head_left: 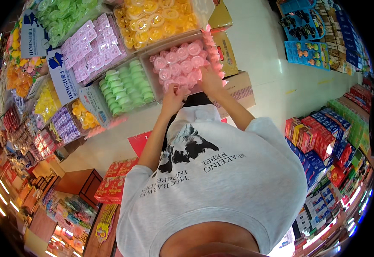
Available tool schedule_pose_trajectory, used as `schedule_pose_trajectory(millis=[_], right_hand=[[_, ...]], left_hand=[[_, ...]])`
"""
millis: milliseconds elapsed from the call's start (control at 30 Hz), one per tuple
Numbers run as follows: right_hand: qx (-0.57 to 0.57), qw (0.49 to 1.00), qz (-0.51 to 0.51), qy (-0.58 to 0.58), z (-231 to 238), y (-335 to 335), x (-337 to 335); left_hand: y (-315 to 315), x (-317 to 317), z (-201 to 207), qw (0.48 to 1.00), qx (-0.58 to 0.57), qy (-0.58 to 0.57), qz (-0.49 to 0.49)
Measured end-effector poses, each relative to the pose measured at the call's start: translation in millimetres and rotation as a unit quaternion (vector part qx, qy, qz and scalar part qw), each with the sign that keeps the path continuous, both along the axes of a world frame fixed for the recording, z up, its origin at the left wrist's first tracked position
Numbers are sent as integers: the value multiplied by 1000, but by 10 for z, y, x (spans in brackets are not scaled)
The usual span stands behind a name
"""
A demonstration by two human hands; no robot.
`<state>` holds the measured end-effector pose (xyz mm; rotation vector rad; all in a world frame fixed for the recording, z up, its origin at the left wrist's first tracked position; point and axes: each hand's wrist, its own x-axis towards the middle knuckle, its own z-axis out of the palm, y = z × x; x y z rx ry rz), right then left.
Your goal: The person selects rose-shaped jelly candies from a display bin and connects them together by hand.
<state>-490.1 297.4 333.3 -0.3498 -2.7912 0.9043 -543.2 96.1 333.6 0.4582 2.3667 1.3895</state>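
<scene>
Pink round pieces in clear wrapping (182, 62) sit in rows inside a clear-walled bin (149, 68) in front of me. At the bin's near edge, my left hand (175, 99) has its fingers drawn together in a pinch beside the front pieces. What lies between those fingertips is too small to make out. My right hand (210, 82) reaches over the bin's near right corner, fingers bent against the pink pieces at that side. Its fingertips are partly hidden, and I cannot tell whether a piece is in its grip.
Bins of green round pieces (133, 88), yellow pieces (155, 19) and purple packs (95, 47) adjoin the pink one. Pink scalloped trim (213, 53) runs along its right side, with cardboard boxes (240, 88) beyond. Stacked boxes (320, 137) stand across the aisle at right.
</scene>
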Motion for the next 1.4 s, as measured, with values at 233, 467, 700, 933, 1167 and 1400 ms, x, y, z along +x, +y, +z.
schedule_pose_trajectory(millis=[233,467,700,933,1167,1400], right_hand=[[-292,946,141,28,292,-251,-203],[-291,954,66,17,-123,-181,-428],[-262,965,19,-4,-213,-80,-437],[-27,999,-30,-19,-66,99,-241],[147,987,4,-57,-168,68,-197],[142,976,8,-167,-244,127,-153]], left_hand=[[150,-317,69,988,-13,-119,96],[259,-333,40,975,17,-174,135],[210,-484,-360,996,-36,-63,50],[356,-467,-120,970,-220,98,39],[371,-464,-105,962,-246,107,45],[438,-248,69,967,-169,176,78]])
